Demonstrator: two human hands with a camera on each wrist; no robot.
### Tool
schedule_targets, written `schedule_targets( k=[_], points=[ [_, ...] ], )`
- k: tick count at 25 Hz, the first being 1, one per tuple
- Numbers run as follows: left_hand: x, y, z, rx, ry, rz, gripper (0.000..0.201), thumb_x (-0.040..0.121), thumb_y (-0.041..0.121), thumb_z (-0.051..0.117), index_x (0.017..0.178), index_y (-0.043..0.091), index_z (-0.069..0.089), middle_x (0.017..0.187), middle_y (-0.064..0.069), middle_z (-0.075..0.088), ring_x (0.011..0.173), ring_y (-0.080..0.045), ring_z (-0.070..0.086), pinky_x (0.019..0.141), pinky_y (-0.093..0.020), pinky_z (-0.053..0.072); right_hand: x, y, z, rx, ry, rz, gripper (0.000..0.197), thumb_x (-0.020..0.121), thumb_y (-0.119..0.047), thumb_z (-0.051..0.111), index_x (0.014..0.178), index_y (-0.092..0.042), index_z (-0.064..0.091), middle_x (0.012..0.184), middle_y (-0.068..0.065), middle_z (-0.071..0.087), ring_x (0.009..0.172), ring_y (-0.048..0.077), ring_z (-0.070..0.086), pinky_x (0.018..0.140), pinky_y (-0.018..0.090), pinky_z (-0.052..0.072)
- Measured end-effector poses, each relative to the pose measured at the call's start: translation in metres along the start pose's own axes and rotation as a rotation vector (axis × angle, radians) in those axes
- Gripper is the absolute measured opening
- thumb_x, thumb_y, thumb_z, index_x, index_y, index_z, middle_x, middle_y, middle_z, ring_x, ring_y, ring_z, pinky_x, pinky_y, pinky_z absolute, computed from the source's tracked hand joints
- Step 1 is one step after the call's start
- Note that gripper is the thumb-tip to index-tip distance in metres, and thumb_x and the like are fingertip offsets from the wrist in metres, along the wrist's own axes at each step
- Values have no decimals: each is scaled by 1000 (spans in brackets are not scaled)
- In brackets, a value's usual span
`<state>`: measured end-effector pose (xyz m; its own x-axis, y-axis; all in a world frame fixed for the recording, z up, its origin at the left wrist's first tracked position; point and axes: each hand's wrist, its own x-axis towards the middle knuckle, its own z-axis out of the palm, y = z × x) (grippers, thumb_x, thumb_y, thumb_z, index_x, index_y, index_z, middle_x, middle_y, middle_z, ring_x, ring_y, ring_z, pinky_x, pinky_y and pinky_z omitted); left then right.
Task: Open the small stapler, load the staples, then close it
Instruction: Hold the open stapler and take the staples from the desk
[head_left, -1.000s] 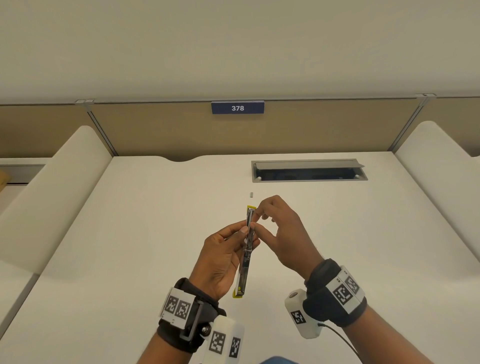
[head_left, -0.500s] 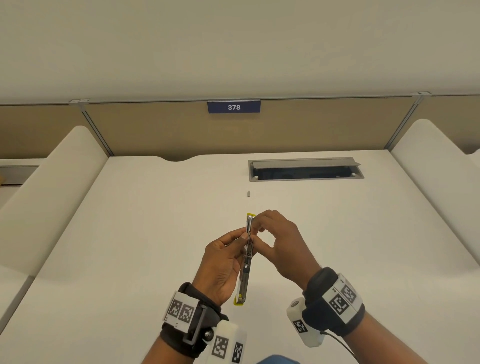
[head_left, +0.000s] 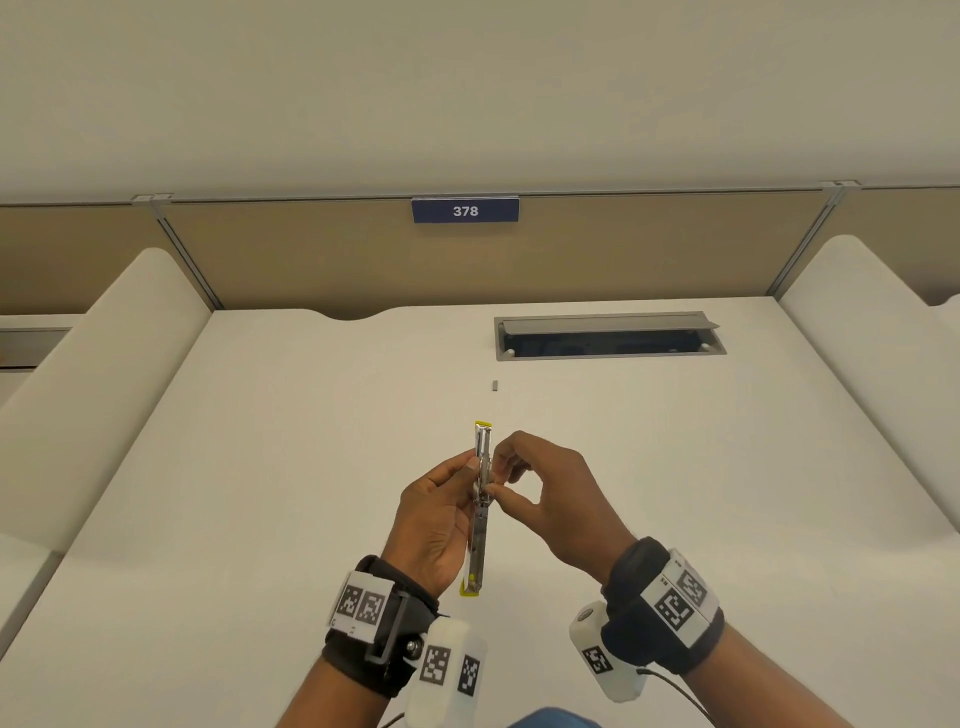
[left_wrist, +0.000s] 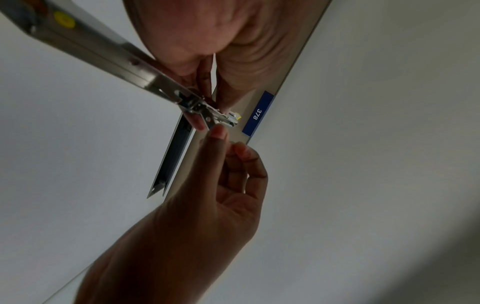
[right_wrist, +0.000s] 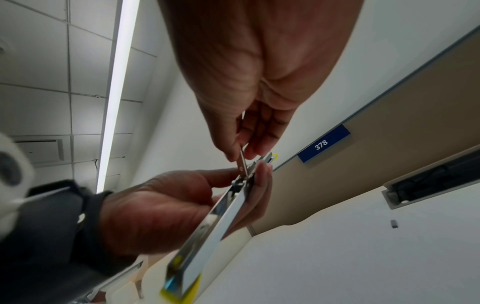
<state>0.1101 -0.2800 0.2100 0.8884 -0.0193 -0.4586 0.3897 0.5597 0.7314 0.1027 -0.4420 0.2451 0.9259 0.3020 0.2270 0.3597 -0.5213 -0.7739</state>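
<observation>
Stapler (head_left: 481, 506) hangs unfolded above the worktop (head_left: 260, 467), its long axis running away from us, yellow tips at both ends. Our left hand (head_left: 434, 522) clamps its middle to steady it, we judge, while our right hand (head_left: 545, 491) pinches a thin staple strip (right_wrist: 242, 159) at the hinge.

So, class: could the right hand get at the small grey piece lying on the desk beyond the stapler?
Probably yes, once freed. The right hand is pinching a metal strip at the stapler, and bare desk lies between it and the grey piece.
</observation>
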Motion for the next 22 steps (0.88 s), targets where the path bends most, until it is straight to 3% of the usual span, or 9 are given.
schedule_targets(
  k=[3, 5, 6, 8, 10, 12, 16, 18, 22],
  points=[
    [9, 5, -3, -56, 39, -3, 27, 101, 0, 59, 124, -7, 69, 103, -23, 77, 80, -27, 78, 74, -33, 65, -7, 0, 11, 7, 1, -42, 15, 90, -11, 74, 101, -15, 64, 94, -7, 65, 84, 5, 58, 79, 11, 48],
    [17, 3, -7, -89, 66, -5, 34, 100, 2, 61, 131, -10, 65, 109, -26, 75, 93, -36, 75, 96, -45, 61, -9, 1, 17, 13, 21, -51, 15, 91, -9, 72, 103, -15, 66, 98, -5, 67, 89, 7, 62, 84, 13, 49],
    [20, 2, -8, -101, 71, -13, 36, 99, 3, 62, 132, -11, 64, 116, -30, 72, 104, -42, 71, 102, -48, 57, -7, 3, 18, 40, 37, -45, 14, 92, -8, 72, 104, -14, 67, 99, -4, 69, 91, 8, 64, 86, 13, 50],
    [23, 3, -9, -132, 69, -38, 35, 99, 2, 64, 132, -9, 65, 120, -31, 72, 105, -42, 71, 88, -41, 63, -1, 7, 19, 85, 78, -26, 13, 92, -6, 71, 103, -11, 68, 99, -3, 70, 91, 7, 67, 86, 11, 51],
    [28, 5, -8, -162, 76, -56, 33, 98, 2, 65, 129, -9, 67, 107, -23, 75, 83, -29, 74, 69, -32, 65, 10, 15, 18, 89, 135, 12, 9, 92, -6, 71, 100, -10, 69, 96, -2, 71, 88, 8, 67, 83, 10, 52],
    [36, 7, -9, -170, 85, -64, 34, 97, 4, 67, 129, -9, 68, 104, -20, 74, 72, -22, 72, 64, -31, 63, 24, 29, 18, 89, 197, 93, 6, 91, -7, 72, 96, -10, 68, 92, -1, 70, 84, 10, 66, 78, 9, 51],
    [55, 9, -14, -119, 113, -100, 36, 98, 7, 68, 131, -9, 66, 105, -16, 74, 64, -18, 69, 58, -29, 60, 63, 77, 23, 62, 262, 279, 3, 92, -9, 70, 91, -10, 68, 88, 0, 70, 75, 7, 62, 70, 6, 49],
    [65, 9, -16, -103, 118, -120, 38, 98, 7, 67, 132, -10, 65, 102, -15, 73, 62, -17, 66, 54, -27, 56, 84, 110, 30, 12, 240, 363, 2, 92, -10, 70, 93, -9, 68, 88, 0, 68, 74, 6, 60, 71, 13, 50],
    [89, 9, -21, -55, 132, -146, 38, 99, 9, 67, 132, -9, 64, 104, -15, 72, 61, -17, 65, 54, -27, 54, 130, 169, 48, -74, 177, 489, 5, 91, -10, 69, 95, -9, 70, 92, 5, 71, 80, 18, 63, 81, 36, 60]
  ],
)
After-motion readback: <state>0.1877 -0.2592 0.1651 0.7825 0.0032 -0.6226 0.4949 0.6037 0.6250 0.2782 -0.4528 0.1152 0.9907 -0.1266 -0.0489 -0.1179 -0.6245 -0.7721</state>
